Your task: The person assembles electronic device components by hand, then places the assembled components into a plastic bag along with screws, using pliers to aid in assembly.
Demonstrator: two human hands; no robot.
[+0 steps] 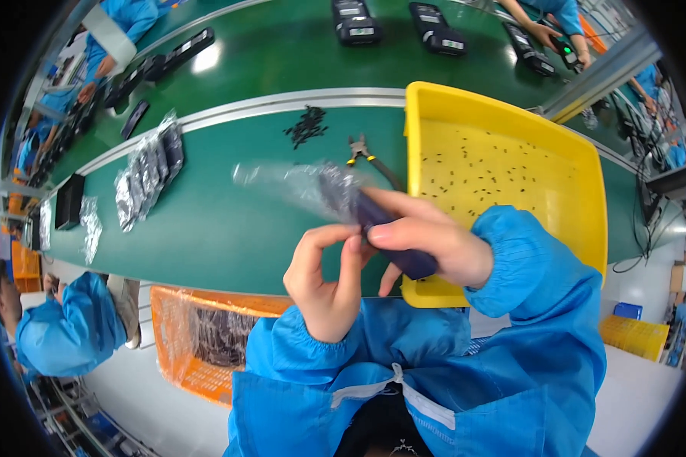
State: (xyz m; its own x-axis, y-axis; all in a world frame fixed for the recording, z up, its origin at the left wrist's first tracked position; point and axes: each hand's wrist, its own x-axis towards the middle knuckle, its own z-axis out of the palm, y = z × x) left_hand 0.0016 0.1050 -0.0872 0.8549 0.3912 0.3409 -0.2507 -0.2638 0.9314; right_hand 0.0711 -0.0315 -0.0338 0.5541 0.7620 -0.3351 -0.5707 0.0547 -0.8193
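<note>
My right hand grips a dark, long plastic housing, thumb on top and fingers underneath. The housing's far end is inside a clear plastic bag, which stretches off to the left above the bench. My left hand has its thumb and index finger pinched together at the housing's near left edge; whatever lies between those fingertips is too small to make out. Beyond the hands, side cutters with black and yellow handles lie on the green bench, next to a small pile of black pieces.
On the right, a yellow bin holds many tiny dark pieces. Bagged dark parts and a black box lie left. An orange crate stands below the bench edge. Handheld devices sit on the green line beyond; other people work around.
</note>
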